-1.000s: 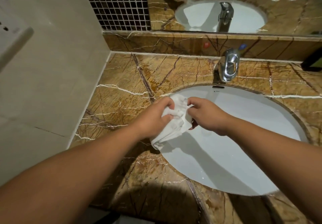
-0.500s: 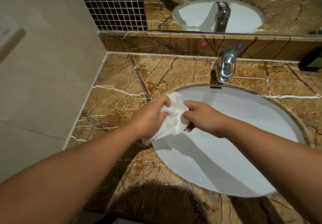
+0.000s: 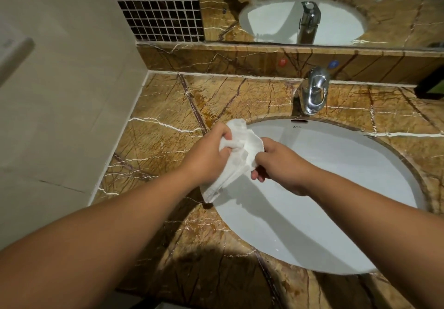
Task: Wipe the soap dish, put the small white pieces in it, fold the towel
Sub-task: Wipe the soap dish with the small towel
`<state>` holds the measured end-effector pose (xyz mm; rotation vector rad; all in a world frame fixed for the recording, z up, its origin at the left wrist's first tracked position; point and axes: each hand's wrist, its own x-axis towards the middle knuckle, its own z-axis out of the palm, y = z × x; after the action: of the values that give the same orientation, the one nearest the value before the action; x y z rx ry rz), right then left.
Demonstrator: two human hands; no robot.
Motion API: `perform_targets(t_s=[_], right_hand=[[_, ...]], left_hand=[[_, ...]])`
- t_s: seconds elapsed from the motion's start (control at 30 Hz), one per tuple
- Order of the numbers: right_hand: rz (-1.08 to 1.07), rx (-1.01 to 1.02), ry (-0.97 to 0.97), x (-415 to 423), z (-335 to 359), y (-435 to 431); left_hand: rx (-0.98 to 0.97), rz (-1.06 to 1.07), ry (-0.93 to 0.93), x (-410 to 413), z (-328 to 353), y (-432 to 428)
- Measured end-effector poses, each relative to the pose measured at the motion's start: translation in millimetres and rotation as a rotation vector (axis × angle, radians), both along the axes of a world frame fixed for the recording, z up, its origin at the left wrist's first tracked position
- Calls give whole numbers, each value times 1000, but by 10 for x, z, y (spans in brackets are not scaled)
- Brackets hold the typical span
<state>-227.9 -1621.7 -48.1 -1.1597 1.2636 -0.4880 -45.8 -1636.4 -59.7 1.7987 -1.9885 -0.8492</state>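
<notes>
At centre frame, the left hand (image 3: 206, 157) and right hand (image 3: 280, 162) both have fingers closed around a crumpled white towel (image 3: 236, 157), held over the left rim of a white sink (image 3: 336, 188).

The crumpled white cloth towel (image 3: 236, 157) looks soft and matt, its weave slightly nubbly, with a stitched hem at the hanging corner. Beneath it the brown marble surface (image 3: 168, 126), veined in white and dark red, is polished and shows a dull sheen. The oval white ceramic sink (image 3: 336, 188) is smooth and glossy, catching soft reflections. The chrome metal tap (image 3: 316, 93) is mirror-bright. Behind it, the wall mirror (image 3: 312, 8) is clean, flat glass, and the dark square mosaic tiles (image 3: 158, 5) look glossy between pale matt grout lines. The beige side wall (image 3: 64, 92) looks smooth and matt.
</notes>
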Motion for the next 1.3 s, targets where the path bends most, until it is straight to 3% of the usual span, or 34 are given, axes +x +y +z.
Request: perform_targets(t_s=[0.07, 0.2, 0.27, 0.33, 0.37, 0.47, 0.57, 0.7, 0.83, 1.0, 1.1, 1.2, 1.3], right_hand=[[43, -59, 94, -27, 2, 4], [425, -129, 402, -120, 152, -132], [318, -113, 326, -114, 163, -139], [94, -41, 119, -106, 138, -72], [46, -5, 47, -102, 117, -44], [132, -21, 113, -108, 59, -5], [203, -38, 219, -120, 70, -39], [11, 136, -18, -118, 16, -30], [-101, 214, -115, -134, -74, -1], [-128, 210, -109, -231, -154, 35], [-77, 214, -82, -223, -143, 19], [-59, 220, -95, -184, -108, -9], [-91, 215, -97, -234, -104, -27]], left_hand=[[-80, -149, -62, 12, 43, 7], [-142, -508, -173, -15, 77, 44], [-121, -363, -154, -22, 29, 26], [-15, -79, -26, 0, -8, 1], [15, -34, -7, 9, -10, -1], [-52, -231, -133, 19, 25, 12], [-254, -435, -247, -35, 107, 26], [-463, -530, -306, -106, 148, 86], [-384, -579, -192, -160, 144, 166], [-261, -637, -210, -70, 119, 161], [-282, -529, -291, -144, 92, 149], [-261, -391, -203, -294, 79, 151], [-214, -519, -175, -301, 102, 148]])
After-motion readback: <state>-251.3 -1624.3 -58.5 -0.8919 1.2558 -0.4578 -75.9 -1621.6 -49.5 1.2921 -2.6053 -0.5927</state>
